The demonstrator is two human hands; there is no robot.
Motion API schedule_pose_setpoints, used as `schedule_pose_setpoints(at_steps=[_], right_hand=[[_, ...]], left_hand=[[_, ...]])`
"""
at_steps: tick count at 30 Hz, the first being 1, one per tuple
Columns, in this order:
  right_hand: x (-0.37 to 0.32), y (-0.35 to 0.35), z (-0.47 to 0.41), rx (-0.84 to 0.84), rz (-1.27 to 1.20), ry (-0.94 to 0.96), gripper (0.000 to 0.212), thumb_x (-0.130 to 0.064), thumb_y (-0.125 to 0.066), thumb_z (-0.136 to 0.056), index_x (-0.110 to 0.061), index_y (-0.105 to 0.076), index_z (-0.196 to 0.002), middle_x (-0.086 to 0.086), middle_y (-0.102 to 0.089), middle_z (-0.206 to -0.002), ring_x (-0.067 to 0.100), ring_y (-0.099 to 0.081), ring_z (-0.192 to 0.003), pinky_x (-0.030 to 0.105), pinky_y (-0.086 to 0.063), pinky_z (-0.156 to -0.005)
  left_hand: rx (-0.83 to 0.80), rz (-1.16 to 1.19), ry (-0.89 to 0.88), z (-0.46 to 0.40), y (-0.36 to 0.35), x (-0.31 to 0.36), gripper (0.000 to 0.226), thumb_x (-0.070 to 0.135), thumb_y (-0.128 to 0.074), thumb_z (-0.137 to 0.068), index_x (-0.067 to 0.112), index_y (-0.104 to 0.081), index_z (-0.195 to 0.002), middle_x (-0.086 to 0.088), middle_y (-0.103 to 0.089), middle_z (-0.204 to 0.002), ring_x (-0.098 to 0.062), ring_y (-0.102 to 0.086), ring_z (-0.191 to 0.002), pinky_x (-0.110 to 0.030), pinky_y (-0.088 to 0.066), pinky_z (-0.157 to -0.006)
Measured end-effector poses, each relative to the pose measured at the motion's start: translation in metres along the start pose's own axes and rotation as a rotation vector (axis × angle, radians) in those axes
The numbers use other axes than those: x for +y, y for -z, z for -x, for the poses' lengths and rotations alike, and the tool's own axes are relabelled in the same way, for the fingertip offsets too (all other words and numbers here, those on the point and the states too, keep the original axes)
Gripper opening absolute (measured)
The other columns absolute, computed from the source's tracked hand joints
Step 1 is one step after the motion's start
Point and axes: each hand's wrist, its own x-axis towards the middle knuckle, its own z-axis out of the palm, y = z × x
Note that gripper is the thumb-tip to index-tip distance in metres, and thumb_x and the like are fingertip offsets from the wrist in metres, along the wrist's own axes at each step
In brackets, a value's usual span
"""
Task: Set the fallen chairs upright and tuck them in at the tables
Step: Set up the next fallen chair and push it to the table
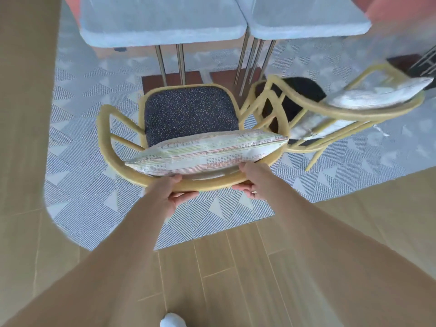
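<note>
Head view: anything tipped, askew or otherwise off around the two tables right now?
Yes. The second chair, right of the held chair, is tilted over instead of standing square, and its cushion has slid toward the low side. The held chair stands upright, both hands gripping its back rail, but is not yet tucked under the table.

Near chair (188, 114): yellow curved frame, dark speckled seat, striped cushion at backrest, upright, facing left table (160, 22). 2nd chair (342, 107) just right, tilted, by right table (306, 20).
</note>
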Motion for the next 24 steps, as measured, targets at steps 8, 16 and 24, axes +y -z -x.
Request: schedule_pose_setpoints(at_steps=[8, 16, 24], right_hand=[[-0.08, -0.017, -0.023, -0.017, -0.02, -0.024, 0.029, -0.034, -0.056, -0.1, -0.007, -0.055, -0.11, 0.011, -0.068, -0.076, 0.019, -0.067, -0.08, 0.028, -0.043, -0.067], [-0.115, -0.021, -0.043, -0.069, -0.018, -0.06, 0.032, -0.038, -0.059, -0.097, -0.007, -0.056, -0.104, 0.01, -0.07, -0.072, 0.021, -0.068, -0.074, 0.034, -0.044, -0.069], [-0.125, -0.014, -0.048, -0.127, 0.119, -0.09, 0.033, -0.04, -0.058, -0.098, -0.011, -0.054, -0.113, 0.012, -0.07, -0.089, 0.021, -0.068, -0.068, 0.034, -0.045, -0.067]], left_hand=[[-0.07, -0.039, -0.01, -0.024, -0.037, 0.073, 0.015, 0.001, -0.068, -0.091, 0.002, -0.056, -0.099, -0.023, -0.064, -0.106, -0.038, -0.07, -0.079, -0.048, -0.063, -0.062], [-0.032, -0.002, 0.009, -0.043, -0.057, 0.101, 0.019, 0.0, -0.067, -0.091, 0.003, -0.055, -0.104, -0.024, -0.063, -0.105, -0.041, -0.069, -0.076, -0.051, -0.062, -0.073], [-0.018, -0.032, 0.0, -0.034, -0.06, 0.103, 0.021, 0.002, -0.066, -0.092, 0.005, -0.051, -0.106, -0.025, -0.062, -0.102, -0.039, -0.072, -0.071, -0.048, -0.063, -0.058]])
